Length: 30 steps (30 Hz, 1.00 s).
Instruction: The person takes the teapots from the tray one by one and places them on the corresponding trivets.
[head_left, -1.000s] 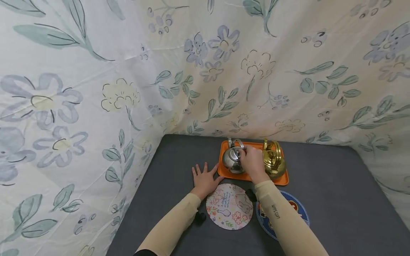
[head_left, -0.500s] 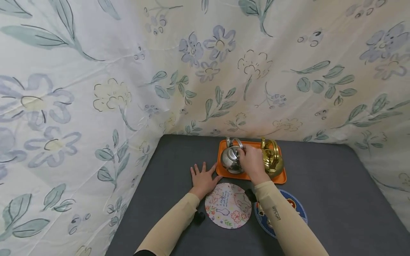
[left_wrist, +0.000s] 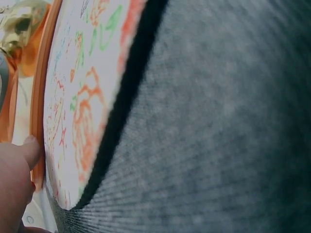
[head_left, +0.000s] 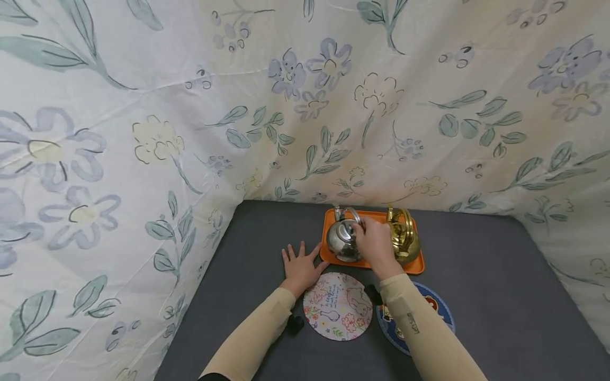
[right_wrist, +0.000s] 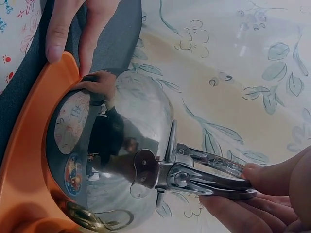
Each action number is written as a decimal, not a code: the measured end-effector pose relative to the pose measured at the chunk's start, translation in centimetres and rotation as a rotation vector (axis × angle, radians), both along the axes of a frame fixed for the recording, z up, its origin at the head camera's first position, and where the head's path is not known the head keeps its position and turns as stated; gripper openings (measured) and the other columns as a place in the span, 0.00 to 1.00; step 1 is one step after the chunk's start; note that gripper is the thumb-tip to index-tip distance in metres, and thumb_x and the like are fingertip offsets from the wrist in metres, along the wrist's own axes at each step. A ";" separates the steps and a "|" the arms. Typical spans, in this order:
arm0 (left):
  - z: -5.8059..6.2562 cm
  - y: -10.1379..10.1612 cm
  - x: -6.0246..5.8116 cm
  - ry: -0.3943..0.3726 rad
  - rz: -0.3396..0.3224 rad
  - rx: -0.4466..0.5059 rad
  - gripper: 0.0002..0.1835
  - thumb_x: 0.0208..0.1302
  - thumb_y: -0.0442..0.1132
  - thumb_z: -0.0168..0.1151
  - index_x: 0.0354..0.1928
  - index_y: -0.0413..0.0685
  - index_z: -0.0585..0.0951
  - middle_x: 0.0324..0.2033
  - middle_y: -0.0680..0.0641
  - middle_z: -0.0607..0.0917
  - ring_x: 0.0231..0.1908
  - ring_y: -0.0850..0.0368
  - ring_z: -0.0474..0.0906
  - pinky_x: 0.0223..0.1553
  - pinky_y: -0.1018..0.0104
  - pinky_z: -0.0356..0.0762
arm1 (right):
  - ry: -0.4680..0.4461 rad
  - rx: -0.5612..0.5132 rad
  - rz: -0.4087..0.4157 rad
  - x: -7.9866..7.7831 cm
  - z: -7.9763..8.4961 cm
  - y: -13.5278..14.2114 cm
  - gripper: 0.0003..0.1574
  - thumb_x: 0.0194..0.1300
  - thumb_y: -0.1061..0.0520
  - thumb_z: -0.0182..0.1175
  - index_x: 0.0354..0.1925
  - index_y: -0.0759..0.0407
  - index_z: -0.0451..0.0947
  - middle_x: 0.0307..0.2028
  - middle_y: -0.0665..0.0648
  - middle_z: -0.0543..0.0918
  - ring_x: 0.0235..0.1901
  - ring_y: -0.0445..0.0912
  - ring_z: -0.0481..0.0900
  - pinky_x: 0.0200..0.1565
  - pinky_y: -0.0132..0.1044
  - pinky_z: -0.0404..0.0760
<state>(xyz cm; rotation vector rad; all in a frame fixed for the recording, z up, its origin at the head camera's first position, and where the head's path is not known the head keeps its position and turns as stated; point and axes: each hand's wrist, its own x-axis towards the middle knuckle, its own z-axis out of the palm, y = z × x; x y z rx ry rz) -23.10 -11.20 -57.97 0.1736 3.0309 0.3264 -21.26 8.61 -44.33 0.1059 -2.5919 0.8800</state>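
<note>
A shiny silver kettle [head_left: 338, 244] stands on the left side of an orange tray [head_left: 416, 268]. My right hand [head_left: 375, 242] holds its handle; in the right wrist view the thumb lies on one side of the handle [right_wrist: 221, 187] and fingers on the other. Beside it on the tray sits a gold kettle [head_left: 406, 255]. My left hand [head_left: 301, 271] lies with fingers spread at the tray's near left corner. In the right wrist view, left-hand fingers [right_wrist: 58, 36] touch the tray's rim. The left thumb [left_wrist: 30, 151] also shows against the rim in the left wrist view.
A round pink-and-white patterned mat [head_left: 337, 317] lies in front of the tray. To its right is a round blue mat [head_left: 440, 309], partly hidden under my right forearm. Floral cloth [head_left: 305, 132] hangs behind and left of the dark grey tabletop [head_left: 491, 296].
The head view has drifted slightly. Both hands keep their places, the right still on the silver kettle's handle and the left at the tray corner.
</note>
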 end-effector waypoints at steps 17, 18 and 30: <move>0.2 0.4 0.0 0.002 0.009 0.018 0.36 0.70 0.71 0.48 0.77 0.79 0.58 0.78 0.40 0.57 0.75 0.23 0.44 0.73 0.29 0.37 | 0.039 -0.022 0.031 0.9 0.4 0.6 0.11 0.69 0.59 0.65 0.36 0.68 0.85 0.23 0.61 0.85 0.18 0.48 0.78 0.21 0.40 0.75; 0.2 0.4 0.0 0.002 0.009 0.018 0.36 0.70 0.71 0.48 0.77 0.79 0.58 0.78 0.40 0.57 0.75 0.23 0.44 0.73 0.29 0.37 | 0.044 -0.025 0.034 0.9 0.4 0.7 0.11 0.69 0.59 0.65 0.37 0.69 0.85 0.24 0.62 0.85 0.19 0.48 0.80 0.22 0.41 0.77; 0.1 0.4 -0.2 0.015 0.004 0.019 0.36 0.70 0.71 0.48 0.77 0.79 0.59 0.78 0.39 0.58 0.75 0.22 0.45 0.73 0.28 0.37 | 0.043 -0.034 0.057 1.5 0.8 1.2 0.11 0.69 0.59 0.65 0.35 0.69 0.84 0.19 0.59 0.82 0.13 0.44 0.72 0.18 0.36 0.69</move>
